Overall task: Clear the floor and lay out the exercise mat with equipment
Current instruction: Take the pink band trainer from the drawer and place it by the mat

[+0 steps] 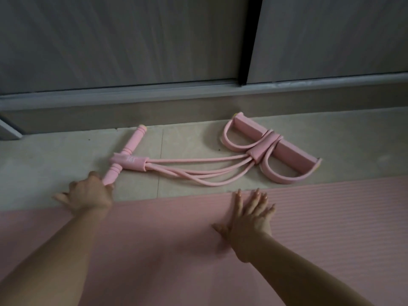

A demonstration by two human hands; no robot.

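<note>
A pink ribbed exercise mat (309, 239) lies flat across the near floor. Beyond its far edge, on the beige tiles, lies a pink pedal resistance puller (198, 171): a foam handle bar (125, 153) on the left, several rubber tubes in the middle, a foot bar with two loops (273, 146) on the right. My left hand (88, 195) rests at the mat's far edge with its fingers touching the near end of the handle bar; a firm grip cannot be made out. My right hand (249, 215) lies flat, fingers spread, on the mat near its far edge.
A grey sliding wardrobe door (123, 40) with a dark vertical gap and a low plinth (198, 107) run along the back, close behind the puller. A strip of tiled floor (44, 160) lies between the mat and the plinth.
</note>
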